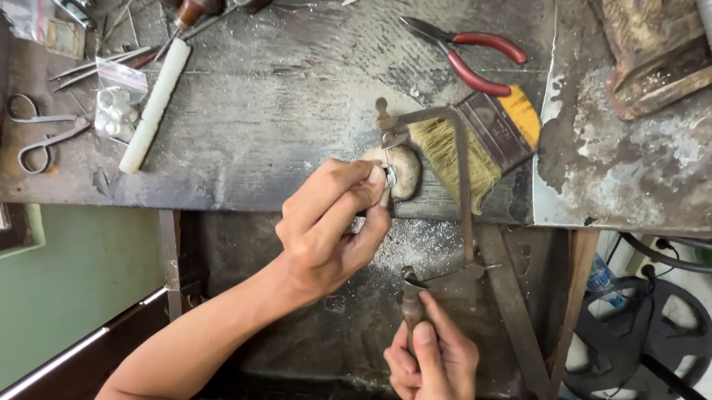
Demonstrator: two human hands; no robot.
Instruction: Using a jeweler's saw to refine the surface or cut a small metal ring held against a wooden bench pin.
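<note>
My left hand (330, 227) pinches a small silvery metal piece (389, 177) against a worn wooden bench peg (407, 172) at the bench's front edge. My right hand (436, 370) grips the brown wooden handle (412, 304) of a jeweller's saw. The saw's metal frame (461, 178) rises from the handle, arches over the peg and comes down at the metal piece. The blade itself is too thin to make out.
On the dark workbench (295, 114) lie a yellow-bristled flat brush (483, 138), red-handled pliers (472, 55), a white rod (156, 105), scissors (43, 131), small plastic bags (115, 103) and hand tools. A metal sheet (646, 168) covers the right end. A dusty tray (349, 307) hangs below.
</note>
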